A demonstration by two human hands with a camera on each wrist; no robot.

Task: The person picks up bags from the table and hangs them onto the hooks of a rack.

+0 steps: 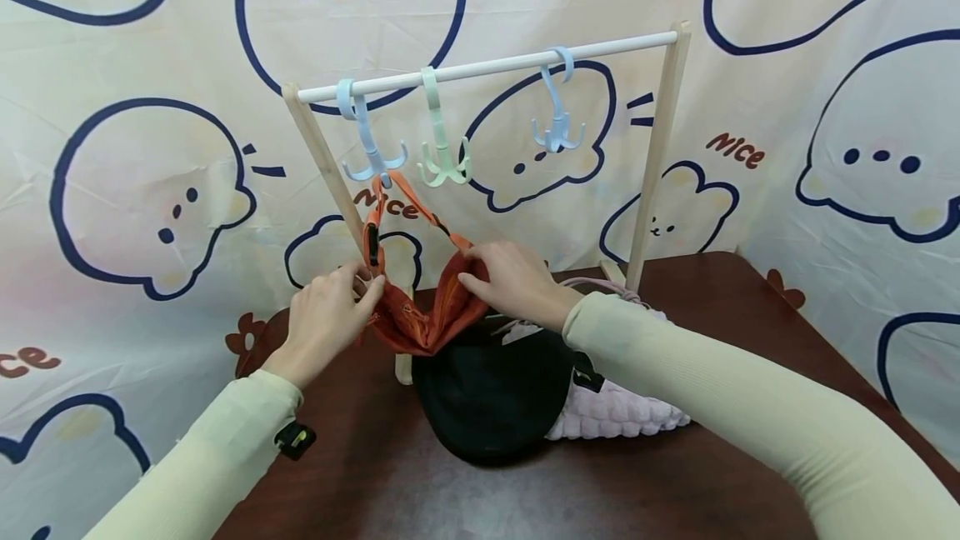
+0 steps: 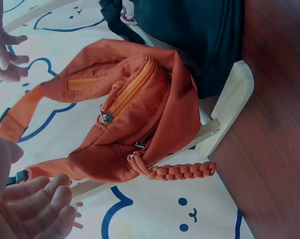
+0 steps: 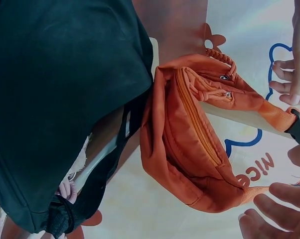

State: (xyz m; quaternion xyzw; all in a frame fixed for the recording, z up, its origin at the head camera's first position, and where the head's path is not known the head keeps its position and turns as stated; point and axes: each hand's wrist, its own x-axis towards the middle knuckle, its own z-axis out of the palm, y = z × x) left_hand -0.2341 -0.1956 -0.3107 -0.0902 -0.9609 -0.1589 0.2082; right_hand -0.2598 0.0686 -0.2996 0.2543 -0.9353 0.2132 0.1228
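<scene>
An orange waist bag (image 1: 427, 307) hangs by its strap (image 1: 408, 190) from the left blue hook (image 1: 375, 158). Its yellow-orange zipper (image 2: 132, 94) and a braided pull (image 2: 185, 171) show in the left wrist view. My left hand (image 1: 327, 317) is beside the bag's left end, near the black buckle (image 3: 298, 127), fingers loosely bent. On the other side, my right hand (image 1: 517, 280) is at the bag's right end in the head view. The right wrist view shows that hand's fingers (image 3: 274, 209) relaxed around no part of the bag, close to the strap.
A white rail (image 1: 487, 67) on wooden posts carries a green hook (image 1: 444, 161) and another blue hook (image 1: 557, 127). Below, a dark green bag (image 1: 491, 398) lies on the brown table (image 1: 360, 473), against a pale lilac quilted bag (image 1: 622, 411). Patterned cloth (image 1: 135, 190) stands behind.
</scene>
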